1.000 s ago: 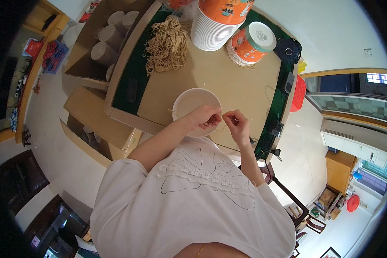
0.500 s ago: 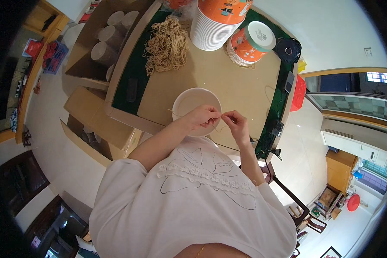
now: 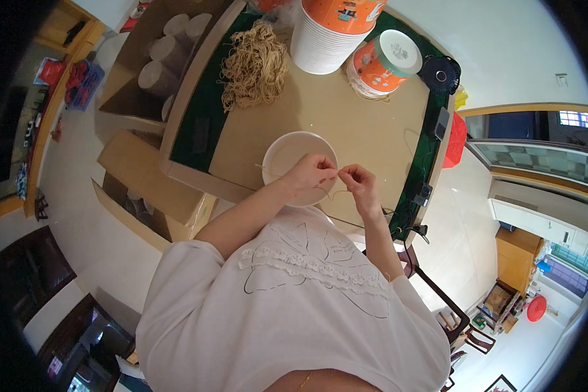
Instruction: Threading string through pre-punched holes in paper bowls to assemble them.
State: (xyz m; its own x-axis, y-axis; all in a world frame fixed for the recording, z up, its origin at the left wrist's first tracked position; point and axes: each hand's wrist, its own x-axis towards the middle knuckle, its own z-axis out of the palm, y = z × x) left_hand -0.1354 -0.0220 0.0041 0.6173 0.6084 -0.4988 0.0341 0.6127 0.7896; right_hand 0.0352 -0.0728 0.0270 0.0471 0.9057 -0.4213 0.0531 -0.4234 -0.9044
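Note:
Both hands meet over the right side of a white paper tub (image 3: 282,149) near the table's front edge. My left hand (image 3: 311,173) pinches a thin tan string (image 3: 262,168), whose one end sticks out past the tub's left rim. Fingertip to fingertip with it, my right hand (image 3: 360,185) pinches the string too, and a loose bit hangs below the fingers. Whether there is a knot between the fingertips is too small to tell. A tangled heap of tan string (image 3: 255,68) lies at the far left of the table.
A tall stack of orange and white tubs (image 3: 323,49) stands at the back. Beside it an upturned orange tub (image 3: 376,67) rests on coiled string. A black round object (image 3: 439,74) and a phone-like device (image 3: 441,123) lie along the right edge. Open cardboard boxes (image 3: 157,179) stand left of the table.
Both hands stay pinched over the tub, with their fingertips shifted very slightly upward and right. Nothing else has visibly moved.

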